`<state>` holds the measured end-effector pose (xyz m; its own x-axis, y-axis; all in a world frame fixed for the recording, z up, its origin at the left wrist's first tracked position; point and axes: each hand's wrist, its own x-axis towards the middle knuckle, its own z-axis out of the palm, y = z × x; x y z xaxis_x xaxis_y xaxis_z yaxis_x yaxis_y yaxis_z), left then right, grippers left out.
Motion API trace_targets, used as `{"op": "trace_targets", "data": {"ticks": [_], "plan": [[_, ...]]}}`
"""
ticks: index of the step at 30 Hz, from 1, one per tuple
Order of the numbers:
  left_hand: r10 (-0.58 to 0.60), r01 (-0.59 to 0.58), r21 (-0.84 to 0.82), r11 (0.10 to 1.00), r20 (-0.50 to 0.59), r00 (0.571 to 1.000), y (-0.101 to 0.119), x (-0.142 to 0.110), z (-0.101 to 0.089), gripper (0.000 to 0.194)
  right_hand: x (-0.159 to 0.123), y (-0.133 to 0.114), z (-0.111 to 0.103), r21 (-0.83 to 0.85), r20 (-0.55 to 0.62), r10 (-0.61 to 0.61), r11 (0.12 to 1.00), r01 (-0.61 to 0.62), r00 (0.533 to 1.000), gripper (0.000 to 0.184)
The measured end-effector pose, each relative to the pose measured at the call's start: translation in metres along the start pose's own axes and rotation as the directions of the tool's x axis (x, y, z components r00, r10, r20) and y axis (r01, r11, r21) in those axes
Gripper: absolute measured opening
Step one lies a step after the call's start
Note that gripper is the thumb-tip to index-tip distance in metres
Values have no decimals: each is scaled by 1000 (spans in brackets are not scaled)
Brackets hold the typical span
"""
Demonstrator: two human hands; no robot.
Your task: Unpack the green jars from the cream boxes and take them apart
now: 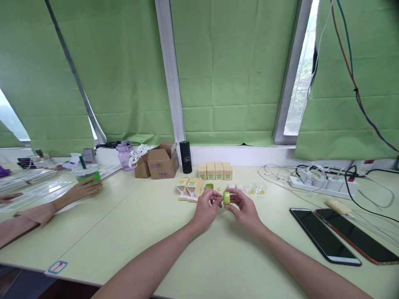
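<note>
My right hand (245, 206) pinches a small yellow-green, round-edged piece (226, 197) between thumb and fingers, just above the table. Close against its left side is my left hand (206, 209), thumb and fingertips pressed together; whatever they hold is too small or hidden to name. Behind my hands lie a similar green piece (209, 186) and tiny yellow bits (219, 189). Two tan cardboard boxes (189, 188) with open flaps rest to the left. Clear plastic cups (255, 189) with yellow inside stand to the right.
Several closed tan boxes (215, 171) line the back, near a black bottle (185, 157) and a brown carton (162, 161). At right are two phones (324, 236) and a power strip (324, 185) with tangled cables. A co-worker's hand (79, 192) holds a green-labelled cup (88, 173) at left.
</note>
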<state>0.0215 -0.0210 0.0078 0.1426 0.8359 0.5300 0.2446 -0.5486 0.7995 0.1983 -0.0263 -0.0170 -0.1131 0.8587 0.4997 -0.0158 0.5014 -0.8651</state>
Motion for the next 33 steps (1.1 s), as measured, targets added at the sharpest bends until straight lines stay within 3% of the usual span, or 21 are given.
{"op": "trace_targets", "data": {"ticks": [13,20,24,29,33], "plan": [[-86,89,-79,993,40,995,3,-1,2,7,-1,1,1,35,-3,66,997,-66,998,46],[-6,6,1,1000,19,1000,1,0,1,16,1,-7,2,84,5,11,996,-11,1000,43],[24,-25,102,994,14,1000,1,1,-4,31,4,-3,0,-13,-38,-43,999,43,998,42],[19,-23,86,996,48,999,1,1,-6,41,3,-4,-3,-193,-83,-102,978,85,991,47],[-28,22,85,996,70,997,0,1,-5,45,1,-10,-5,-368,-34,-213,911,186,976,48]]}}
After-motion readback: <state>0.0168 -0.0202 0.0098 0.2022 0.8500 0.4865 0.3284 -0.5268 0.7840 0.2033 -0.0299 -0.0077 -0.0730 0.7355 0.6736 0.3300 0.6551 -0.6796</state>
